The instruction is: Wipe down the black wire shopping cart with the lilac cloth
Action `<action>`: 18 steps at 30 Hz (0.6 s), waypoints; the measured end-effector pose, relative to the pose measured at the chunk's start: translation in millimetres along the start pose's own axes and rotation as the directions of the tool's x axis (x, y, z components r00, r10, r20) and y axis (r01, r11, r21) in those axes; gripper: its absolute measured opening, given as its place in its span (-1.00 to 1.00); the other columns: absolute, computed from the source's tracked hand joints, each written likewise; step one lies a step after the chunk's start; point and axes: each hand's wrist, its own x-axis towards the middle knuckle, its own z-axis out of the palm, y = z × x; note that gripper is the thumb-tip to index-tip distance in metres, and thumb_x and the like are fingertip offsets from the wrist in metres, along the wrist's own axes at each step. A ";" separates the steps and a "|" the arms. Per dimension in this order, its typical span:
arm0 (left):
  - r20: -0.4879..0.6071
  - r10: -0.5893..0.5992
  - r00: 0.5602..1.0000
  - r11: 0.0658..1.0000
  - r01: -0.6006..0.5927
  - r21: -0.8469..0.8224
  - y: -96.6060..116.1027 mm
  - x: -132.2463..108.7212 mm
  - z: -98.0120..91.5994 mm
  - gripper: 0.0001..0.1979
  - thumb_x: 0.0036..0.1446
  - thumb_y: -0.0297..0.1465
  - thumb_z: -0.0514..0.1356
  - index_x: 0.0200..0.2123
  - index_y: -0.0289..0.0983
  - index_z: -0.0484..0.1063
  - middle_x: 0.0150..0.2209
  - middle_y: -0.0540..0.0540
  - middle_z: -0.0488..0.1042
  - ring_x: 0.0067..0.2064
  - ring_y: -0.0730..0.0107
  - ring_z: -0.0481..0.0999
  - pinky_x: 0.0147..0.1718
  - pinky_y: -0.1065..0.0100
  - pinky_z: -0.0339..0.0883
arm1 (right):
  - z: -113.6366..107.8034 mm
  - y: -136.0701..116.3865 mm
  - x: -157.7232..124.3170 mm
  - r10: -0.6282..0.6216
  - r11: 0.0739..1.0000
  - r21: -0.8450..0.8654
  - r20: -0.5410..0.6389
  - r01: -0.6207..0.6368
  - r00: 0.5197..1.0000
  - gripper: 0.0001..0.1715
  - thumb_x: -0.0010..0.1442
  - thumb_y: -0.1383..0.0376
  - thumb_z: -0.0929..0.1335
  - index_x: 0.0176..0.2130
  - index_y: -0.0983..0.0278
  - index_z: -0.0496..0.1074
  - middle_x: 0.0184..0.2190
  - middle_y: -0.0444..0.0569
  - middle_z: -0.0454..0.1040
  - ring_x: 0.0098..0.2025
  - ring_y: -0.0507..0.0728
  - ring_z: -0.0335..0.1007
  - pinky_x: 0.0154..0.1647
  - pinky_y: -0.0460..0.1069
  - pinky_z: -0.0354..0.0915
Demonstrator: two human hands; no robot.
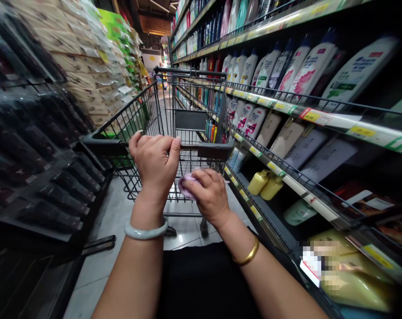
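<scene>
A wire shopping cart point(187, 119) stands in a shop aisle right in front of me. My left hand point(154, 159), with a pale green bangle on the wrist, is closed around the cart's dark handle bar point(207, 151). My right hand point(209, 192), with a gold bangle, sits just below the bar and is closed on a small crumpled lilac cloth or tissue point(186, 186). What lies inside the cart's basket cannot be made out.
Shelves on the right point(287, 106) carry white and pink bottles, yellow bottles point(264, 184) lower down, and price tags along the rails. On the left stand dark packaged goods point(38, 146) and stacked paper packs point(88, 66). A grey tiled aisle floor point(104, 248) runs ahead.
</scene>
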 end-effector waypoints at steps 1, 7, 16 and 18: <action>0.000 -0.005 1.000 1.000 0.005 0.003 -1.5 0.0 -0.9 -0.62 0.42 -0.12 0.09 -0.41 -0.13 0.48 -0.36 0.00 0.57 -0.16 0.23 0.47 0.31 0.00 0.02 | -1.8 -0.1 1.8 0.008 1.000 0.022 -0.031 -0.008 0.999 -0.80 0.36 0.32 0.42 -0.08 0.05 0.63 -0.01 -0.08 0.57 0.06 0.16 0.35 0.05 0.07 0.31; 0.022 0.009 1.000 0.999 -0.008 -0.051 9.1 -3.0 -4.0 -0.65 0.44 -0.12 0.09 -0.25 -0.06 0.63 -0.20 0.02 0.66 -0.05 0.20 0.54 0.42 -0.07 -0.15 | 0.9 2.4 7.6 0.133 0.991 0.015 -0.182 -0.132 0.974 -0.77 0.33 0.34 0.44 -0.08 0.05 0.64 -0.04 -0.05 0.56 0.05 0.18 0.31 0.10 0.11 0.30; 0.080 0.090 0.993 0.995 -0.086 -0.055 26.9 -5.0 4.9 -0.61 0.45 -0.12 0.03 -0.30 -0.12 0.55 -0.27 -0.01 0.62 -0.10 0.20 0.50 0.36 -0.05 -0.09 | -1.9 -1.2 8.6 0.075 0.997 0.017 -0.164 -0.073 0.984 -0.81 0.34 0.29 0.43 -0.08 0.05 0.64 -0.01 -0.02 0.55 0.08 0.19 0.30 0.08 0.10 0.27; 0.059 0.067 0.996 0.997 -0.064 -0.046 24.2 -4.0 4.7 -0.58 0.45 -0.10 0.03 -0.37 -0.13 0.52 -0.32 0.00 0.60 -0.13 0.22 0.48 0.33 -0.03 -0.06 | -6.3 2.5 10.5 0.112 0.994 0.027 -0.209 -0.109 0.971 -0.75 0.33 0.33 0.43 -0.04 0.04 0.63 -0.02 -0.02 0.54 0.07 0.20 0.29 0.12 0.11 0.28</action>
